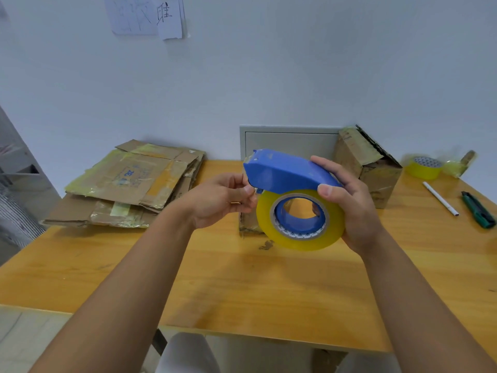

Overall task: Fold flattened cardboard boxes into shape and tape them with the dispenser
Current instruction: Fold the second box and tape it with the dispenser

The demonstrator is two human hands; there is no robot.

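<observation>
Both forearms reach out over the near edge of the wooden surface (pixel 242 286). Right hand (pixel 349 203) grips the blue tape dispenser (pixel 285 170) above the surface, fingers wrapped over its rear, thumb on the side above the yellow roll (pixel 301 219). Dispenser's long axis runs left-right, cutter end pointing left. Left hand (pixel 223 200) sits directly at that end, fingers pinched together at the roll's edge below the cutter, likely picking at the tape's free end; the end itself can't be made out. Left hand is the nearer one for pulling tape. Far left: stack of flattened boxes (pixel 134 184). Far right: a folded box (pixel 365 162), spare roll (pixel 425 166), pen (pixel 441 199), knife (pixel 478 214).
</observation>
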